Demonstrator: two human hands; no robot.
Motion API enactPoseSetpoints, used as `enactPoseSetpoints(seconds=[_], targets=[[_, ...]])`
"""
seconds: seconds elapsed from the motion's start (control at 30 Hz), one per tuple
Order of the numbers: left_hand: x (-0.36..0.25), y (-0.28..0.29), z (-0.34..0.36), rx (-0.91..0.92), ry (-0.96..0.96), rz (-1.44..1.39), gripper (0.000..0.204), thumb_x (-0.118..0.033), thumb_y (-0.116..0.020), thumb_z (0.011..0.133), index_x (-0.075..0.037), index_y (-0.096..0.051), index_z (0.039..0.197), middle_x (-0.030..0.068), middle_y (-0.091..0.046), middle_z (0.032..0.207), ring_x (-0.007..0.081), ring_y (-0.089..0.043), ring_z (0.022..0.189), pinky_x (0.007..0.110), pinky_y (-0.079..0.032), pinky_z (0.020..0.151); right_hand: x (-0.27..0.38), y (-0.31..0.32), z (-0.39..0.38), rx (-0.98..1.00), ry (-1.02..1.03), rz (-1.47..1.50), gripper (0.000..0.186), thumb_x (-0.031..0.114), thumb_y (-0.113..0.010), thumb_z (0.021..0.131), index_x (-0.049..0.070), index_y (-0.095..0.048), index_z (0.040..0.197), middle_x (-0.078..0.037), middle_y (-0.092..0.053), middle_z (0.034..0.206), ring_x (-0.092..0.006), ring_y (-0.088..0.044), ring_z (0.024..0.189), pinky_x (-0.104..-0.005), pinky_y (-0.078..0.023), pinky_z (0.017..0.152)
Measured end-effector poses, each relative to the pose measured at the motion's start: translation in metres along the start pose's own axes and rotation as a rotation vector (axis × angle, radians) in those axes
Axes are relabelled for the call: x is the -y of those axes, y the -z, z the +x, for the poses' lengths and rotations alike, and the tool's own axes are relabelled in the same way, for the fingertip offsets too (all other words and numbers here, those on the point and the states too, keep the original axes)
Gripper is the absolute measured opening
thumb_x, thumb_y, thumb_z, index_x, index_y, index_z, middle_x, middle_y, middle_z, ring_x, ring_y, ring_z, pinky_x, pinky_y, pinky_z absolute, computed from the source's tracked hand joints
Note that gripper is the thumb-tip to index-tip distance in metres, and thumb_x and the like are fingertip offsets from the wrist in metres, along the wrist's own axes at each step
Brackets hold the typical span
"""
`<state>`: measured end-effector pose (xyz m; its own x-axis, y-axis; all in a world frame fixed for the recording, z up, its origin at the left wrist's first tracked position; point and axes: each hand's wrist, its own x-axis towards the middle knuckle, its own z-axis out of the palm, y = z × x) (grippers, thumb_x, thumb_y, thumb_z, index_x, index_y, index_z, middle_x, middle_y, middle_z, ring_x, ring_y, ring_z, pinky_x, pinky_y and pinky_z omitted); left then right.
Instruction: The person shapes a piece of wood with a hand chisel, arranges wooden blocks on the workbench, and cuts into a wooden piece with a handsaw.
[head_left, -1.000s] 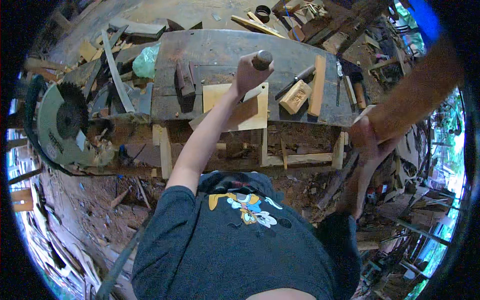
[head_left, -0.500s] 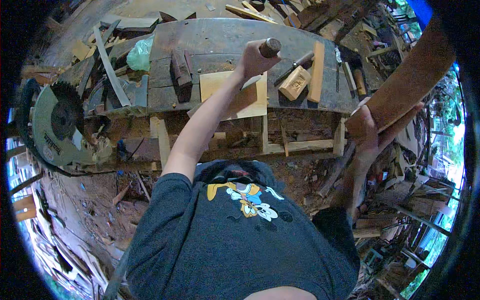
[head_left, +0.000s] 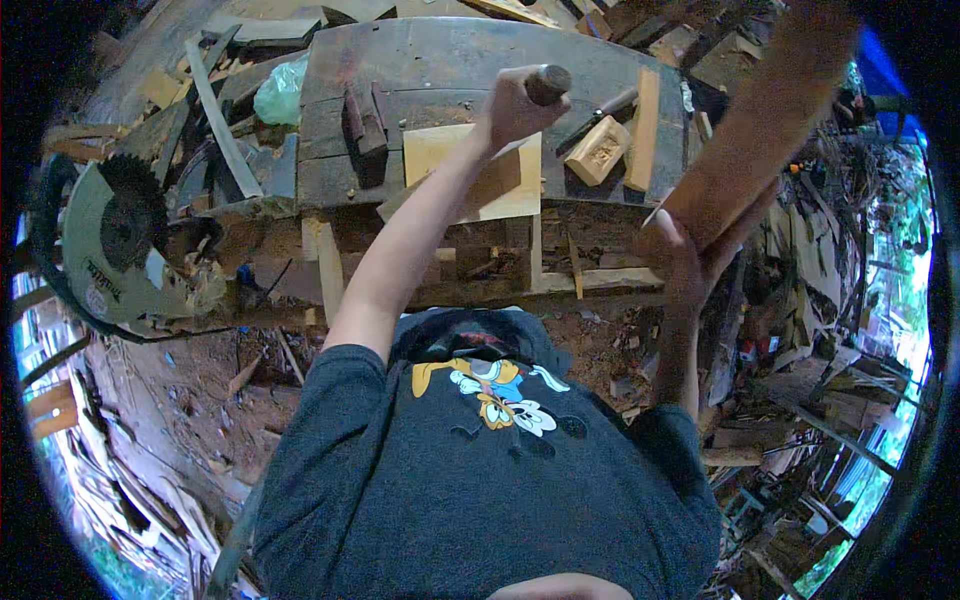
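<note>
My left hand (head_left: 512, 108) is closed round the upright handle of a chisel (head_left: 548, 84), whose round butt end points up at me. Its blade is mostly hidden under the hand. Below lies a pale wooden board (head_left: 432, 152) at the front of the dark workbench (head_left: 430, 62). Off to the right, my right hand (head_left: 676, 255) grips one end of a long, broad brown wooden plank (head_left: 762, 115). The plank is raised, blurred by motion, and slants up to the right, hiding part of the bench's right side.
Right of the board lie a hollowed wooden block (head_left: 598, 152), a light wooden strip (head_left: 643, 128) and a dark-handled tool (head_left: 615, 103). Dark wooden blocks (head_left: 365, 120) sit to its left. At far left stands a circular saw with an exposed blade (head_left: 135, 212), near a green plastic bag (head_left: 280, 90).
The plank in my right hand has swung left, and that hand has moved left towards the bench. My left hand keeps its grip on the chisel, almost in place.
</note>
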<state>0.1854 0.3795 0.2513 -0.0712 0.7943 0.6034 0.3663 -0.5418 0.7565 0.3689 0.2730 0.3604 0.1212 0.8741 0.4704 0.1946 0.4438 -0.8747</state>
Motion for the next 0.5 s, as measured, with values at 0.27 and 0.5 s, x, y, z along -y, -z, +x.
enactPoseSetpoints(seconds=[0.27,0.5], targets=[[0.002,0.004,-0.002,0.05,0.16,-0.166,0.014,-0.013,-0.062,0.064,-0.003,-0.052,0.062,0.0029,-0.052,0.053,0.0089,-0.044,0.045,0.025,-0.04,0.045,-0.002,0.023,0.01,0.535,-0.023,-0.344,0.074,0.004,-0.052,0.061,0.016,-0.023,0.128,-0.012,-0.037,0.121,-0.0207,-0.039,0.107,-0.0312,-0.031,0.089],[0.0,-0.001,0.004,0.037,0.053,-0.146,0.014,-0.013,-0.061,0.066,-0.003,-0.052,0.062,0.0036,-0.053,0.051,0.0071,-0.047,0.045,0.024,-0.04,0.043,-0.024,0.023,0.004,0.51,-0.076,-0.211,0.072,0.006,-0.053,0.066,0.017,-0.019,0.129,-0.016,-0.043,0.112,-0.022,-0.045,0.09,-0.0322,-0.038,0.075]])
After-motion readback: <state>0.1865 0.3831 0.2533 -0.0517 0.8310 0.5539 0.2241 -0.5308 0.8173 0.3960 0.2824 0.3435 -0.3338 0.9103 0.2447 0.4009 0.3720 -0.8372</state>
